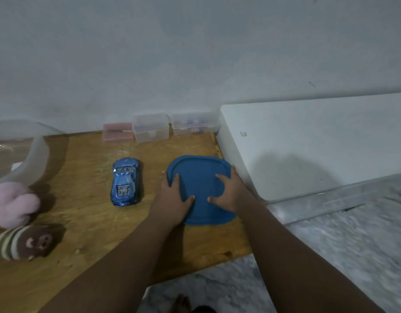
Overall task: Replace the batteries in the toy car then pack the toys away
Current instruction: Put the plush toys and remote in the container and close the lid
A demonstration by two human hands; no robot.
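Observation:
A shiny blue toy car (125,182) stands on the wooden table (82,222), nose toward me. To its right lies a blue square lid (199,177), flat on the table. My left hand (172,197) lies over the lid's left edge with fingers spread. My right hand (228,190) presses on the lid's right side, fingers straight. At the far left lie a pink plush toy (13,205) and a brown striped plush toy (23,242).
A clear plastic tub (37,152) sits at the left edge. Along the wall stand a pink box (117,132) and two clear plastic boxes (151,127) (195,123). A white cabinet (307,143) borders the table's right side. Marble floor lies beyond.

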